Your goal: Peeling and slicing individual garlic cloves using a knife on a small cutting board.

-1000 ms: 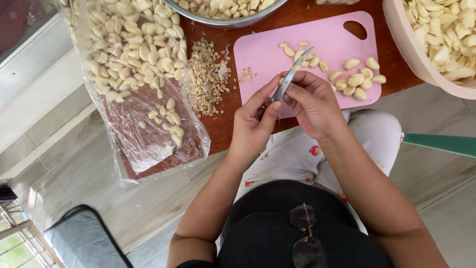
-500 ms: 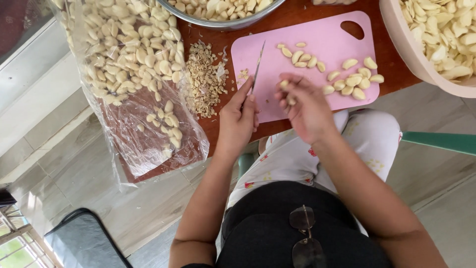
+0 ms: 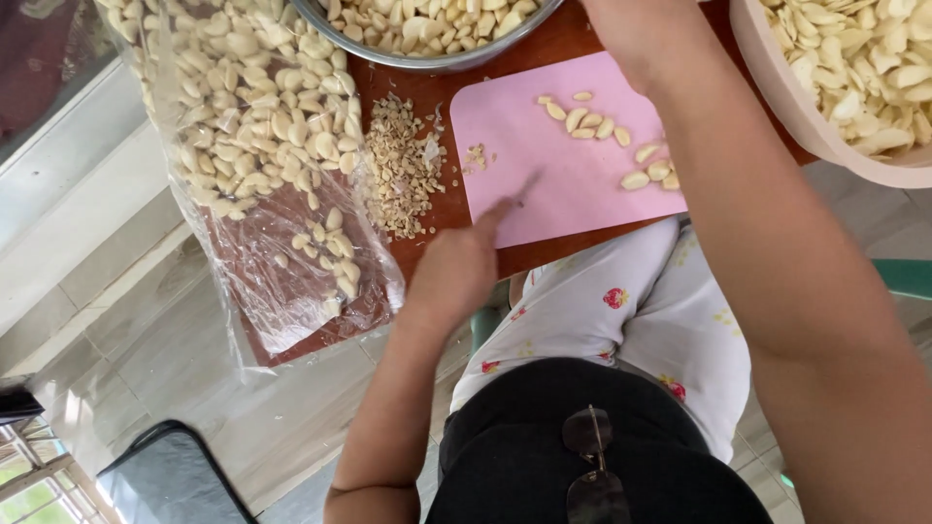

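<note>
Some dozen pale peeled garlic cloves [image 3: 604, 126] lay loose on the pink plastic cutting board [image 3: 563, 199], near its far right corner. Beside the board we saw a heap of small chopped-off trimmings [image 3: 403, 165] on the red-brown wooden table [image 3: 442, 221]. We judged the work well underway but far from over: the round metal bowl [image 3: 427, 60] and the beige plastic tub [image 3: 777, 92] already held plenty of cloves, yet the clear plastic bag [image 3: 252, 126] on the left was still heavily loaded. The left hand [image 3: 461, 267] sat at the board's near edge, loosely curled with something thin stretched onto the pink surface. It was motion-blurred, so we could not tell finger from blade, or whether it gripped anything. The right hand [image 3: 631, 29] was at the top edge above the board, fingers cut off by the frame, grip unreadable. Against half a second earlier, both hands had parted: the right had moved up from the board's near edge toward the bowl, the left had dropped lower, and the knife was no longer clearly visible.
</note>
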